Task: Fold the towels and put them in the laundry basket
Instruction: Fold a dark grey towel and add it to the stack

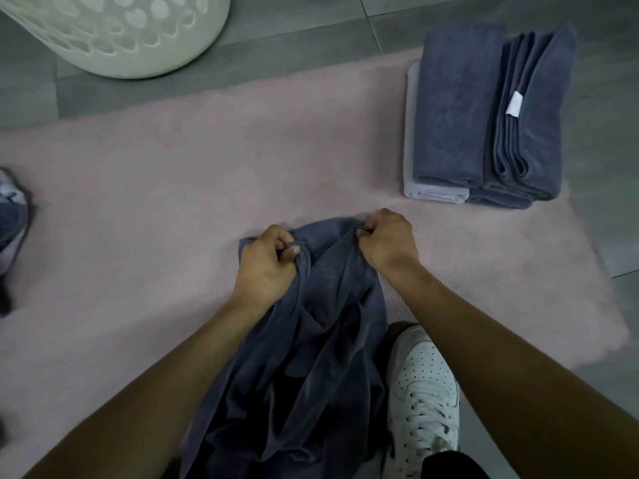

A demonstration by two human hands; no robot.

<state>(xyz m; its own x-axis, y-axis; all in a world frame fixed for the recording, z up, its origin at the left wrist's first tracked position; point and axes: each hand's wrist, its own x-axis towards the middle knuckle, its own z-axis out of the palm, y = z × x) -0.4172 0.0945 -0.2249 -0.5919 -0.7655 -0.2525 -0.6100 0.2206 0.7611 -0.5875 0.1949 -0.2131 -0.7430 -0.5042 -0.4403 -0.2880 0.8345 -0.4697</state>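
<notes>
A dark blue-grey towel (311, 357) hangs crumpled from my two hands over a pink mat (155, 188). My left hand (266, 264) grips its top edge on the left, fingers curled into the cloth. My right hand (389, 242) pinches the top edge on the right. A stack of folded blue-grey towels (484, 112) lies on the mat's far right corner, on top of a folded white towel (428, 193). The cream laundry basket (121, 32) with oval holes stands on the floor at the far left.
Grey floor tiles (311, 25) surround the mat. My white sneaker (423, 399) stands on the mat's near edge, right of the hanging towel. More blue and white cloth (10, 216) shows at the left edge.
</notes>
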